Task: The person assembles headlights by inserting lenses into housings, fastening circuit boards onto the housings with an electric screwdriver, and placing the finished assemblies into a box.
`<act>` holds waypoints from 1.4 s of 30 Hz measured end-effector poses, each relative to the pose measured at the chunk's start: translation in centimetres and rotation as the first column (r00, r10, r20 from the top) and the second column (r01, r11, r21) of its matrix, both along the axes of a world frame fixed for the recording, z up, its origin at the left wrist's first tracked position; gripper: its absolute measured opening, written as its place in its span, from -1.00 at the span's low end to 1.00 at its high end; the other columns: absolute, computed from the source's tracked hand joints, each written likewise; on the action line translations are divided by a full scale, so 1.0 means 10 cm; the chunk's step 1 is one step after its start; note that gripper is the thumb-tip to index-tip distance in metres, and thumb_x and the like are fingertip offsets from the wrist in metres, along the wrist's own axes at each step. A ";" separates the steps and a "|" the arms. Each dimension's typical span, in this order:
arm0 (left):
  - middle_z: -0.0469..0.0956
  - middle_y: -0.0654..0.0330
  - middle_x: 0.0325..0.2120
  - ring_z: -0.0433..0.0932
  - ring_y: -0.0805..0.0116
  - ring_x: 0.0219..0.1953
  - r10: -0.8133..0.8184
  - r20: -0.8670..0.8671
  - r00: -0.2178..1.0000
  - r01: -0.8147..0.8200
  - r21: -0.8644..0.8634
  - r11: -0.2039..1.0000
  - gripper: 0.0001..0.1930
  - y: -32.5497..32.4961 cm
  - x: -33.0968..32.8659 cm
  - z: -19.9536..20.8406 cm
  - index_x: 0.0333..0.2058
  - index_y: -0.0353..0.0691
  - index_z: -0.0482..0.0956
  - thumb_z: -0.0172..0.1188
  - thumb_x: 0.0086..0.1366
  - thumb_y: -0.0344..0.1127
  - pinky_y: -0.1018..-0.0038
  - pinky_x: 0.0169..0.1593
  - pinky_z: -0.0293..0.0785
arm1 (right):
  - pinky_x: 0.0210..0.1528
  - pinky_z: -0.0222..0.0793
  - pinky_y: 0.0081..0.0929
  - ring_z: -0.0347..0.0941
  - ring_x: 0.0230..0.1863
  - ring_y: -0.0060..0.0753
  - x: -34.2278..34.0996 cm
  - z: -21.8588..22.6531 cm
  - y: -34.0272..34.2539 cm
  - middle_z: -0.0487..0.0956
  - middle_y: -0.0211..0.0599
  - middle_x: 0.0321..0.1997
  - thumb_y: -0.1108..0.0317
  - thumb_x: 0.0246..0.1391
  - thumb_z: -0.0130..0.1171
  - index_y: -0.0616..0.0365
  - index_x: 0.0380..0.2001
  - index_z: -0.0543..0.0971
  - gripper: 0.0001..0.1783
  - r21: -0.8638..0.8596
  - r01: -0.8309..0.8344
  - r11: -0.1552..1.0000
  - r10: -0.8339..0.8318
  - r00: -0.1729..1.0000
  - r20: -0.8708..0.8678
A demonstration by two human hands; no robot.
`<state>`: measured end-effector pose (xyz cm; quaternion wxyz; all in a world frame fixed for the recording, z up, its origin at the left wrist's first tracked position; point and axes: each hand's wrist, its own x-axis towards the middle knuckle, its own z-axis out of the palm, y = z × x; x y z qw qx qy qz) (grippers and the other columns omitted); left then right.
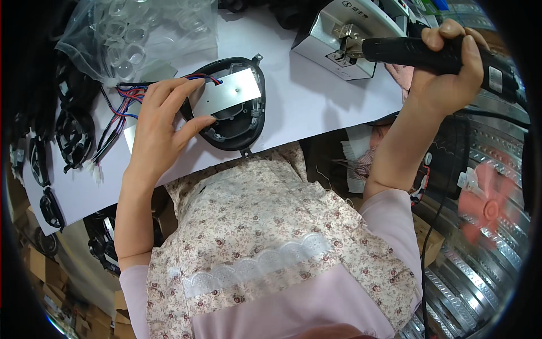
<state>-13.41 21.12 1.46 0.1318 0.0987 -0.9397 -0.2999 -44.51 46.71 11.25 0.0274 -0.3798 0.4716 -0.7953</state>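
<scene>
A black oval housing (231,138) lies on the white table, with a flat silver plate (234,93) across its inside. My left hand (164,116) grips the housing's left edge, thumb and fingers at the end of the plate. Red, blue and black wires (129,99) run from the plate to the left, past my fingers. In my right hand (451,68) is a black electric screwdriver (406,53), held level with fingers wrapped round it. Its tip meets the metal front of a silver box-shaped screw feeder (353,62); the bit's end is too small to make out.
A clear plastic bag (141,37) of transparent lens-like parts sits at the back left. Several black housings (73,135) line the table's left side. The screwdriver's cord (432,226) hangs at my right, near an orange fan (488,206) and metal racks (468,282). Cardboard boxes (48,268) stand below left.
</scene>
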 end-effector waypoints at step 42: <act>0.51 0.16 -0.06 0.50 0.12 -0.03 0.086 -0.062 0.994 -0.085 0.031 0.996 -0.48 -0.08 0.11 -0.20 -0.01 -0.21 0.63 0.51 0.08 -0.13 0.29 0.02 0.44 | -0.47 0.51 -0.59 0.49 -0.60 -0.43 1.39 -0.12 -1.57 0.55 -0.17 -0.43 0.23 0.25 0.17 0.11 -0.11 0.53 -0.76 0.129 -0.447 0.885 0.393 0.867 0.307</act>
